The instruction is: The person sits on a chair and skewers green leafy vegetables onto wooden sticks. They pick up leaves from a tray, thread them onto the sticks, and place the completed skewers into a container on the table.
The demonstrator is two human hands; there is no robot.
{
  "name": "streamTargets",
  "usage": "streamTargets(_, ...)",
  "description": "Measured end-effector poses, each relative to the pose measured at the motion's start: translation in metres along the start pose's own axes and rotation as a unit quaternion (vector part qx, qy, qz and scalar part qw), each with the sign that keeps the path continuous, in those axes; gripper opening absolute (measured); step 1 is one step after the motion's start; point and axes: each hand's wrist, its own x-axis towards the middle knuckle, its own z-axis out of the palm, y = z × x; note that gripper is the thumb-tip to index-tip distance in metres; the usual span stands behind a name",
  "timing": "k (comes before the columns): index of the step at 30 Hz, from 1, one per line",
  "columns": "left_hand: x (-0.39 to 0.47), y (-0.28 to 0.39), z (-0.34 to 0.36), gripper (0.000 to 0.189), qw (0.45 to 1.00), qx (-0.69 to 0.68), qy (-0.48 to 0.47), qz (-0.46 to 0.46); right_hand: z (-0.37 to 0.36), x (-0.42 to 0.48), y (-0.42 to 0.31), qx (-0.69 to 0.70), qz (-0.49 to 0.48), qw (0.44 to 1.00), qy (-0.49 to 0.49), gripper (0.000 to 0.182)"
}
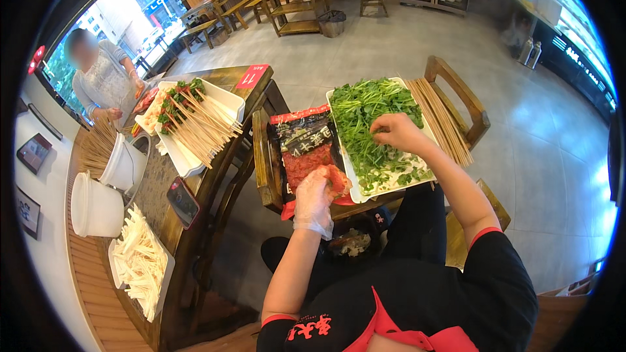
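My left hand [315, 198], in a clear plastic glove, is closed around a piece of red marinated meat [338, 181] at the near edge of an opened bag of raw marinated meat [308, 159]. My bare right hand [398, 132] is over a white tray [359, 190] heaped with green cilantro [364, 107], its fingers bent down at the leaves; whether they pinch any is unclear. Bamboo skewers [440, 122] lie along the tray's right side. Bag and tray rest on a wooden chair [266, 176] before me.
On the wooden table [183, 186] at left are a tray of filled skewers [195, 127], a phone [183, 201], white buckets [98, 205] and a tray of enoki mushrooms [142, 261]. Another person [105, 73] stands beyond. A second chair [459, 102] is at right.
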Motion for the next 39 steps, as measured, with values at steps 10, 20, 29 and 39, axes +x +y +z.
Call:
streamTargets(10,0.03,-0.032,0.024,0.029,0.99,0.086,-0.087,-0.076,0.025,-0.031,0.008,0.394,0.088,0.904,0.138,0.012)
streamTargets(20,0.038,-0.04,0.036,0.033,0.99,0.066,-0.113,-0.052,0.042,-0.047,-0.001,0.384,0.089,0.916,0.067,0.012)
streamTargets(29,0.037,-0.044,0.036,0.016,0.995,0.05,-0.076,-0.03,0.009,-0.04,-0.007,0.141,-0.078,0.987,-0.027,0.022)
streamTargets(39,0.035,-0.042,0.031,0.019,0.993,0.064,-0.094,-0.008,0.01,-0.039,-0.032,0.027,-0.168,0.985,0.007,0.015)
